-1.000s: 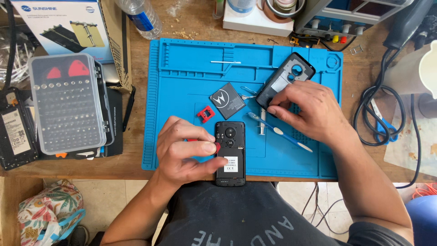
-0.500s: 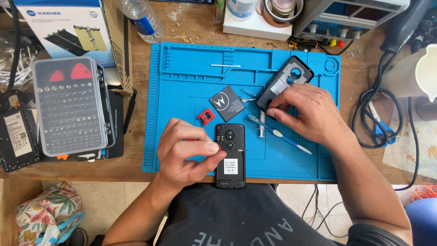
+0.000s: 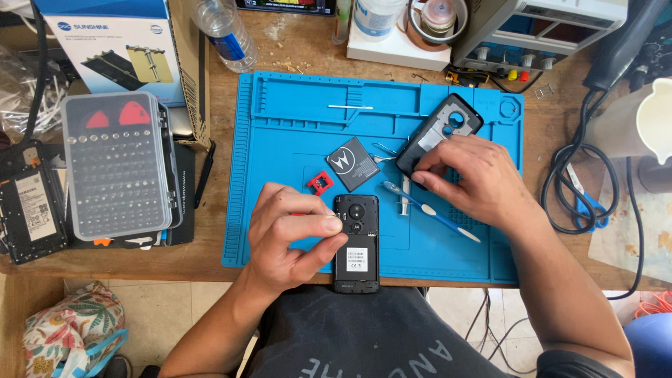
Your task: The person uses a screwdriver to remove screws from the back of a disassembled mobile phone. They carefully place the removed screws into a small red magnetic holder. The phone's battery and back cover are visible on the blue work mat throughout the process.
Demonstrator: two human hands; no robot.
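Observation:
A black phone (image 3: 357,252) with its back off lies at the near edge of the blue work mat (image 3: 294,126). My left hand (image 3: 290,234) pinches thumb and forefinger at the phone's upper left edge, and a sliver of red shows under the fingers. My right hand (image 3: 479,182) grips the lower end of the black back cover (image 3: 441,133), which lies tilted on the mat's right side. Between the hands are a black battery (image 3: 352,164), a small red part (image 3: 320,183), metal tweezers (image 3: 383,152) and a blue brush-like tool (image 3: 434,213).
A clear case of screwdriver bits (image 3: 119,164) and another opened phone (image 3: 31,210) lie left of the mat. A printed box (image 3: 119,49) and a bottle (image 3: 224,31) stand behind, with bench equipment (image 3: 539,28) at the back right. Cables (image 3: 581,189) and a white jug (image 3: 647,126) sit to the right.
My right hand has shifted up and taken hold of the back cover's lower end. My left hand stays at the phone, its fingers now pinched tighter.

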